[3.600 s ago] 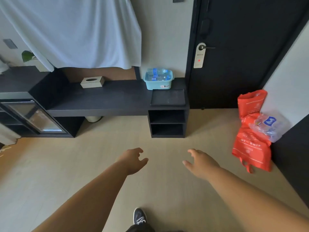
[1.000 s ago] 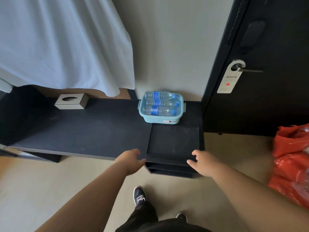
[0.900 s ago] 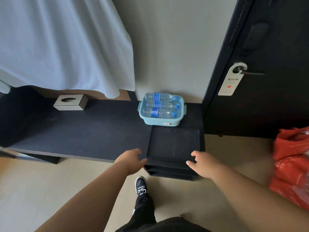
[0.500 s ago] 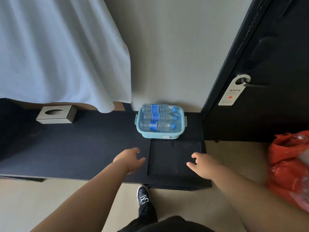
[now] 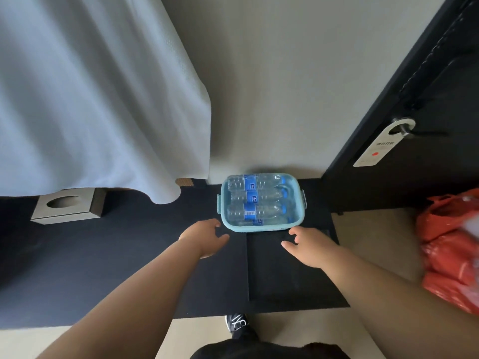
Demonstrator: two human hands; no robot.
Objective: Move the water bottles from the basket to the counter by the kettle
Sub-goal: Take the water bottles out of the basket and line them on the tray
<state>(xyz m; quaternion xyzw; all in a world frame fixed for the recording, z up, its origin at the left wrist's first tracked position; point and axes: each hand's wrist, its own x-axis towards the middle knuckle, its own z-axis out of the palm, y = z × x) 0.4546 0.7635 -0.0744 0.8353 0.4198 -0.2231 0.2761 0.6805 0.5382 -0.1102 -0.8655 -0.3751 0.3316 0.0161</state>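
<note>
Head view: my left hand [image 5: 204, 237] and right hand [image 5: 309, 246] hovered spread wide, empty, just short of basket [image 5: 296, 195]; bottles [image 5: 255, 212] lay inside, on counter [image 5: 103, 255].

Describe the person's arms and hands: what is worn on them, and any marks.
Both forearms are bare to the frame's lower edge; no sleeve shows. The left hand and the right hand wear no glove, and no ring, watch, bracelet or marking is visible on either. Lower down are dark clothing and a black shoe with white lettering.
</note>
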